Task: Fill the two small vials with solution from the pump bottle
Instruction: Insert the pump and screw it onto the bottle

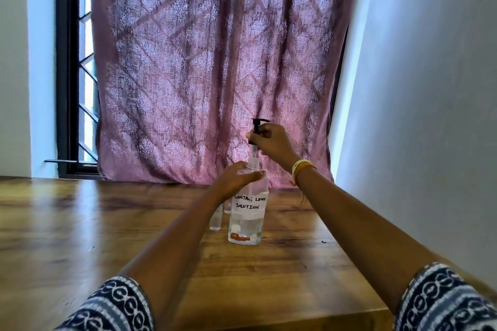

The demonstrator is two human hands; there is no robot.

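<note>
A clear pump bottle (246, 226) labelled "contact lens solution" stands upright on the wooden table (80, 223). My left hand (236, 179) grips its shoulder. My right hand (271, 142) holds the black pump head (256, 129), which is raised above the bottle neck with its clear stem showing. A small clear vial (216, 220) stands just left of the bottle, partly behind my left forearm. A second vial (228, 207) shows as a sliver behind it, mostly hidden.
A patterned pink curtain (215, 62) hangs right behind the table's far edge. A window with black bars (80, 75) is at the left, a white wall (416, 88) close on the right. The table's right edge runs near my right arm.
</note>
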